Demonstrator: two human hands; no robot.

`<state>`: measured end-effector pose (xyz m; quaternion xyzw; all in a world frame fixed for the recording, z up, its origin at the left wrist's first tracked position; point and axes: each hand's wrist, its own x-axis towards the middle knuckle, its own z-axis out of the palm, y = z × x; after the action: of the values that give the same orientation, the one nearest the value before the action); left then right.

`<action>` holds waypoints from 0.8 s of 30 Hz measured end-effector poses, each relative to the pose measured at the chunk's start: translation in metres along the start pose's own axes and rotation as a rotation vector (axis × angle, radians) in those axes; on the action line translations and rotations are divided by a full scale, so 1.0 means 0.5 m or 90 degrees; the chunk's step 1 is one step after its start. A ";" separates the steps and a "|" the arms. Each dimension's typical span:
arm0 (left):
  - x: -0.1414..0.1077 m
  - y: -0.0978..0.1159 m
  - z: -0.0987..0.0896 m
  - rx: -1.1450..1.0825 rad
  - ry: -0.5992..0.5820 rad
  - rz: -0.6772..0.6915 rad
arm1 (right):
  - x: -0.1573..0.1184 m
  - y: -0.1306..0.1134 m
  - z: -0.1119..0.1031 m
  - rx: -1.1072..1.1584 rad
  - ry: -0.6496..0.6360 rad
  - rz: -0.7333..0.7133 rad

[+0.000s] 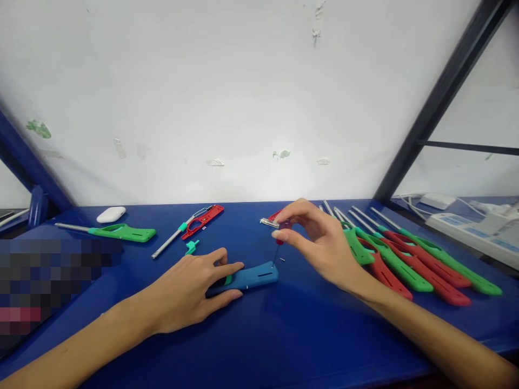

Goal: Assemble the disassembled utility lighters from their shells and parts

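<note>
My left hand (192, 292) holds a blue utility lighter (252, 277) down on the table, fingers along its far side and thumb along its near side. The lighter's front part is hidden under that hand. Between thumb and fingertips, my right hand (322, 243) grips a small screwdriver (280, 235) with a dark red-purple handle. Its thin blade points down, the tip at the rear end of the blue handle. A tiny metal piece (282, 259), perhaps a screw, lies beside that end. Behind my right fingers, a red part with metal (270, 222) is partly hidden.
Several red and green lighters (409, 259) lie at the right, near a white power strip (466, 227). An opened red lighter shell (205, 221) with its metal tube and a teal trigger piece (192, 247) lie behind my left hand. Farther left are a green lighter (124, 232) and white case (111, 214).
</note>
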<state>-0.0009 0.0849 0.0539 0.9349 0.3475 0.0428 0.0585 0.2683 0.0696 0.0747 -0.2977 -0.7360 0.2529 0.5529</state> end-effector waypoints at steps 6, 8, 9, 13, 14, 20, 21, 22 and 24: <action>-0.001 0.004 -0.005 -0.006 -0.014 -0.009 | 0.002 0.000 -0.002 -0.055 -0.038 -0.035; -0.001 0.003 -0.004 -0.010 -0.018 -0.014 | 0.002 0.000 -0.003 -0.017 -0.049 -0.023; 0.000 0.003 -0.003 -0.012 -0.020 -0.015 | 0.002 0.000 -0.004 -0.008 -0.040 -0.028; 0.000 0.000 0.000 -0.013 -0.017 -0.012 | 0.004 0.000 -0.006 -0.072 -0.012 -0.072; 0.000 0.000 0.000 -0.015 -0.015 -0.011 | 0.004 -0.001 -0.006 -0.081 -0.027 -0.072; -0.001 -0.002 0.002 -0.018 -0.016 -0.013 | 0.002 0.000 -0.007 -0.016 -0.049 -0.045; 0.000 -0.002 0.002 -0.020 -0.018 -0.012 | 0.002 0.000 -0.007 -0.040 -0.031 -0.053; 0.000 -0.002 0.002 -0.022 -0.019 -0.012 | 0.003 -0.001 -0.007 -0.069 -0.021 -0.062; 0.001 -0.003 0.002 -0.023 -0.021 -0.014 | 0.003 -0.004 -0.009 -0.112 -0.035 -0.072</action>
<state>-0.0013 0.0860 0.0526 0.9304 0.3559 0.0329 0.0817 0.2718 0.0696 0.0783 -0.2963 -0.7858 0.1640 0.5175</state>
